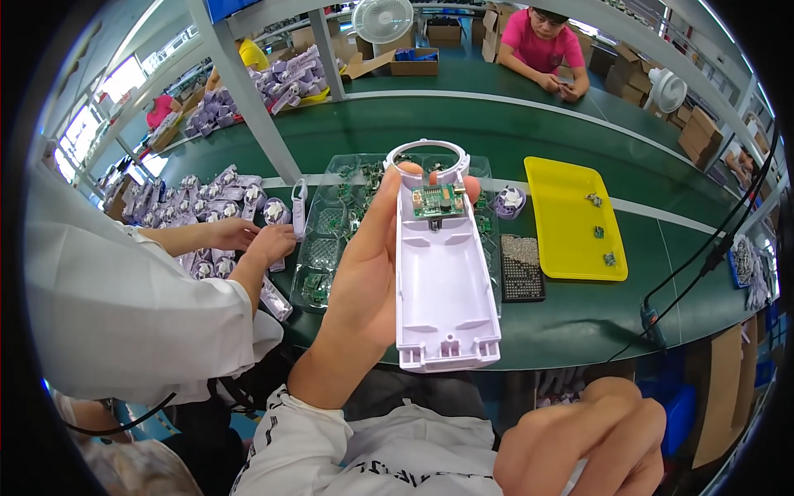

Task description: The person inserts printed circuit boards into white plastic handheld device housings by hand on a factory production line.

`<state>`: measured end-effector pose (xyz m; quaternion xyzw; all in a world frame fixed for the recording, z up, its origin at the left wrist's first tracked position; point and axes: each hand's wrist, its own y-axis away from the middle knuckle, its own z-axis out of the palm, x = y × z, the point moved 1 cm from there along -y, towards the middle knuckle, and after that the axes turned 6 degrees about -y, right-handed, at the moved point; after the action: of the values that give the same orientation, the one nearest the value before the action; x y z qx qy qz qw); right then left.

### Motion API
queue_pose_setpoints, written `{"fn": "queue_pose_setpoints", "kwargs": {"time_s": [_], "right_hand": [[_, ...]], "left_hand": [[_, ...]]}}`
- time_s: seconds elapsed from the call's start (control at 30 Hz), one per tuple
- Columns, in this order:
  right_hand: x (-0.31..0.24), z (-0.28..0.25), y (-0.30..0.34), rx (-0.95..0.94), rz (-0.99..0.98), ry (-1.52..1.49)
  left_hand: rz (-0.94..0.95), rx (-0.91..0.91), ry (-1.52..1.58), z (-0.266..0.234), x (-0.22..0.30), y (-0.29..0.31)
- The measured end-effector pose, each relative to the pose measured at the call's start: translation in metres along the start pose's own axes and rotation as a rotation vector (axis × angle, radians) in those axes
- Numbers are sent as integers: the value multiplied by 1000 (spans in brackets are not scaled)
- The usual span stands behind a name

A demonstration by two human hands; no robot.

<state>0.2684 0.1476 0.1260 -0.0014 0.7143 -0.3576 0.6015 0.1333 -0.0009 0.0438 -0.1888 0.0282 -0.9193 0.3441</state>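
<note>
Upright in front of me, my left hand [364, 285] grips a pale lavender plastic housing [447, 298] from its left side and behind. The housing is an open shell with a ring at its top end, and its hollow inside faces me. Just below the ring sits a small green circuit board [438, 201]. Fingertips show at both sides of the ring. Low at the right, close to the camera, my right hand [583, 438] is curled with bent fingers, apart from the housing. Whatever its fingertips hold, if anything, is hidden.
Behind the housing, clear plastic trays [318, 240] carry green boards. To the right are a black screw holder [523, 277], a yellow tray [575, 244] with three small parts and a corded tool [652, 322]. At left, a co-worker's hands [256, 240] work beside piled lavender housings [194, 202].
</note>
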Motion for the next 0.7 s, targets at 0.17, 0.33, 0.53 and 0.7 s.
{"fn": "queue_pose_setpoints", "kwargs": {"time_s": [0.17,0.33,0.53,0.7], "right_hand": [[23,-5,10,610,-431,187],[1,-89,-24,728,166,862],[-7,-106,-43,532,545,783],[-12,-100,-52,476,555,820]], "left_hand": [[-57,-13,12,4,-3,-9],[-17,-54,-47,7,2,-8],[-18,11,-131,15,7,-10],[48,-76,-168,16,13,-5]]}}
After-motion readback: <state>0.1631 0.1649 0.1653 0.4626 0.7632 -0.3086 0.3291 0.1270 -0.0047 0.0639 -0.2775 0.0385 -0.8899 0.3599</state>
